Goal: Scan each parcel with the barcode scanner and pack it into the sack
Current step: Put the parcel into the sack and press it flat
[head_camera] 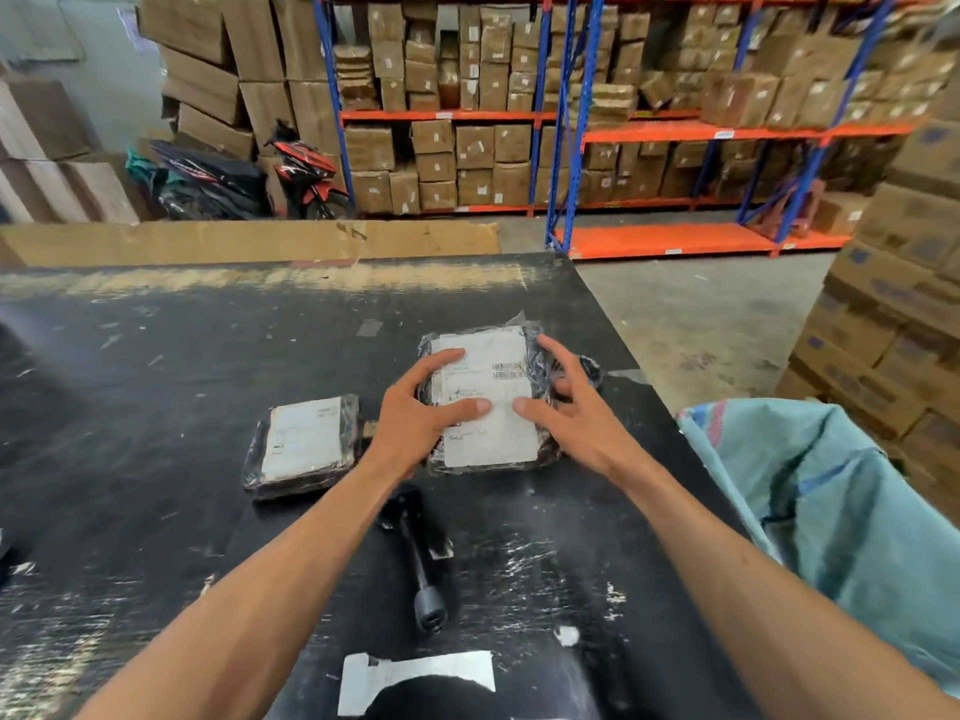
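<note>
A black-wrapped parcel with a white label (488,379) lies on the black table (156,387), right of centre. My left hand (415,413) grips its left edge, thumb on the label. My right hand (576,407) rests on its right side, fingers spread over the wrap, thumb on the label. A second, smaller parcel (304,444) lies to the left, untouched. The black barcode scanner (415,553) lies on the table between my forearms. The teal sack (831,491) stands open at the table's right edge.
A torn white label scrap (415,678) is stuck near the table's front edge. Stacked cartons (893,314) rise at the right behind the sack. Blue and orange racks of boxes (571,122) and a parked motorbike (291,174) stand beyond the table.
</note>
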Tool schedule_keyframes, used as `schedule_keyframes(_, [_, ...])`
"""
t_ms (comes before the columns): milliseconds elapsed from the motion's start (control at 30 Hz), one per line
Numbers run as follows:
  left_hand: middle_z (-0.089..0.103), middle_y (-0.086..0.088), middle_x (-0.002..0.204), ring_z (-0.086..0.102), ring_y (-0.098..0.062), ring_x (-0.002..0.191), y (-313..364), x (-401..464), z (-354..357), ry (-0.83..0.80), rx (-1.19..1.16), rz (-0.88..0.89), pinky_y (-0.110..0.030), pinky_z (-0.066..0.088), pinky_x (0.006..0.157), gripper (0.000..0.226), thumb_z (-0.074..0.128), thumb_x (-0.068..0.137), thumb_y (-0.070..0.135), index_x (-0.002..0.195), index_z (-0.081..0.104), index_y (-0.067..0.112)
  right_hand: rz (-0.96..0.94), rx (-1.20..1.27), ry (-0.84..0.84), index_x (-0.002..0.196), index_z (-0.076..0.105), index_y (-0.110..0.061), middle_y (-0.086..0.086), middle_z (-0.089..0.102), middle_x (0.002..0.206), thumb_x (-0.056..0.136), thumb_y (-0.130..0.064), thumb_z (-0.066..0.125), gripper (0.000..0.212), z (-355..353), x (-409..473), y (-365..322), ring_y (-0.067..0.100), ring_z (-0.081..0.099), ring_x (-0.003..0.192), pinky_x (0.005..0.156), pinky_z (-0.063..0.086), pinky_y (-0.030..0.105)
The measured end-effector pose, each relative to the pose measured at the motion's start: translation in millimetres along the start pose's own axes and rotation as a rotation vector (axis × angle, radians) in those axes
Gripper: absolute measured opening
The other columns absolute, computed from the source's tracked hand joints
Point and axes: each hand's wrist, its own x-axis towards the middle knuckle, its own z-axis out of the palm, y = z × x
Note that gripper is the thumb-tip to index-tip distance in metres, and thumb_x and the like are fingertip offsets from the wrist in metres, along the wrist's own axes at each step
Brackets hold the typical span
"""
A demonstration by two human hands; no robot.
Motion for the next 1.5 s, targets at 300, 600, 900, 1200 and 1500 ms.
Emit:
schedule_keyframes(300, [0.069,0.002,0.13,0.069,-0.019,0.115,-7.0,11.9,161.8,-0.159,-0.202,-0.077,-0.05,0.058,0.095,0.048,0.085,0.081,0.013,0.122,0.072,0.035,-0.099,-0.034,0.237,0.149,0.044,-0.034,-0.014,0.055,0.143,0.096,-0.014,0.077,0.065,-131.2,-21.1,34.8,-0.02,0.056,0.113,0.093,0.046,0.006])
schedule_keyframes(600, [0.036,0.019,0.159,0.042,-0.014,0.144,-57.9,18.0,304.1,-0.406,0.015,-0.264,-0.046,0.033,0.119,0.074,0.053,0.081,0.082,0.141,0.011,0.075,0.127,0.051,0.361,0.149,0.051,-0.028,-0.01,0.065,0.131,0.091,-0.01,0.081,0.068,-273.7,-72.8,113.1,-0.008,0.068,0.101,0.076,0.055,0.011])
schedule_keyframes(900, [0.003,-0.013,0.169,0.0,-0.025,0.156,-155.5,-11.3,377.0,-0.439,0.96,-0.027,-0.04,-0.003,0.126,0.068,0.022,0.106,0.055,0.163,0.006,0.021,0.444,-0.011,0.311,0.14,0.054,-0.03,-0.014,0.062,0.121,0.089,-0.013,0.084,0.062,-338.2,-133.9,214.6,-0.002,0.061,0.099,0.066,0.051,0.006])
schedule_keyframes(1200, [-0.013,-0.009,0.169,-0.012,-0.02,0.156,-171.8,-7.3,385.3,-0.487,1.316,0.068,-0.043,-0.008,0.127,0.069,0.011,0.107,0.053,0.16,-0.007,0.012,0.662,-0.006,0.003,0.136,0.057,-0.032,-0.004,0.064,0.134,0.075,-0.018,0.096,0.074,-302.0,-132.6,301.0,0.002,0.064,0.103,0.073,0.051,0.006])
schedule_keyframes(1500, [-0.009,-0.009,0.17,-0.008,-0.02,0.157,-175.8,-7.9,384.5,-0.463,1.34,0.088,-0.043,-0.004,0.127,0.072,0.014,0.106,0.051,0.162,-0.003,0.009,0.577,-0.007,0.125,0.146,0.053,-0.04,-0.012,0.062,0.138,0.071,-0.031,0.099,0.088,-279.2,-70.9,343.0,0.013,0.059,0.127,0.108,0.049,0.032])
